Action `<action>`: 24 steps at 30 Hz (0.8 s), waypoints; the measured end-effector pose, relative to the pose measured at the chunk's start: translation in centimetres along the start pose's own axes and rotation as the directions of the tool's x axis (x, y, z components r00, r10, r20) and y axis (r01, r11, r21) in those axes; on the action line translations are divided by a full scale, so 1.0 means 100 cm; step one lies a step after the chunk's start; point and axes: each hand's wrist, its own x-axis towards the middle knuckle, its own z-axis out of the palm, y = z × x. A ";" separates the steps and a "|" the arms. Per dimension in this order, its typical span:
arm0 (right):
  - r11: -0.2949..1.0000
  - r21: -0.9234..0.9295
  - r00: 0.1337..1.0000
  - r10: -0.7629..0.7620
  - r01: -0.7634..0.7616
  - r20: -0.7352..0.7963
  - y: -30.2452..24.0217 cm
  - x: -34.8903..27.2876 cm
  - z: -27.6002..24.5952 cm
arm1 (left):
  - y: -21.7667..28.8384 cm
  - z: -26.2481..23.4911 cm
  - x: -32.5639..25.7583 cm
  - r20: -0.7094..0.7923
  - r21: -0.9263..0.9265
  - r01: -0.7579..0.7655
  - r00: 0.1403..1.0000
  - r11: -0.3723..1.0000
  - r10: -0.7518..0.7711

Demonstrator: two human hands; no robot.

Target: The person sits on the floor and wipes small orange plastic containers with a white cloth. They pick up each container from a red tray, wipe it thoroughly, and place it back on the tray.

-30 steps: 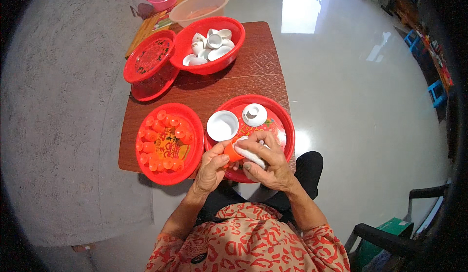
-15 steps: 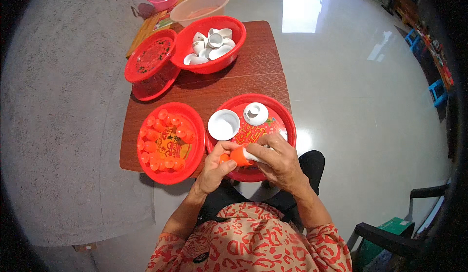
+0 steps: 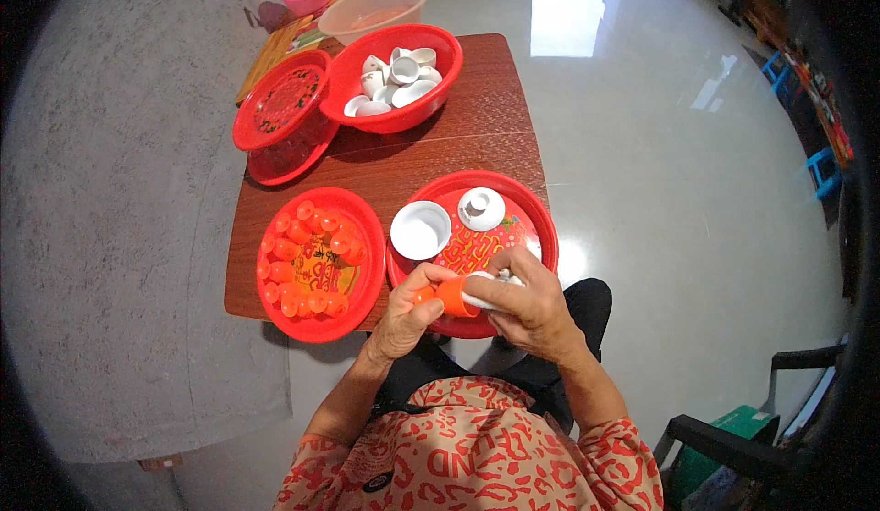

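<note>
Two hands, left (image 3: 406, 314) and right (image 3: 524, 302), are closed together on one small orange cup (image 3: 452, 296) | held over the red tray (image 3: 541, 218) so a white cloth (image 3: 483, 293) can rub it.

Dark brown wooden table (image 3: 477, 135) at centre, grain running across — set on a pale, glossy tiled floor (image 3: 660, 199) that fills everything from 1 to 5 o'clock. Bright glare of daylight (image 3: 573, 7) on the tiles at 12 o'clock. Grey speckled, rougher floor (image 3: 119, 236) from 7 to 11 o'clock. Black chair frame (image 3: 788, 401) at 4 o'clock; small blue stool (image 3: 823, 164) at 3 o'clock, by a cluttered dark edge.
</note>
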 end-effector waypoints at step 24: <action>0.988 0.064 0.959 0.121 -0.142 0.256 0.002 -0.010 -0.001 | -0.001 -0.004 -0.005 0.000 0.124 0.103 0.995 0.987 -0.103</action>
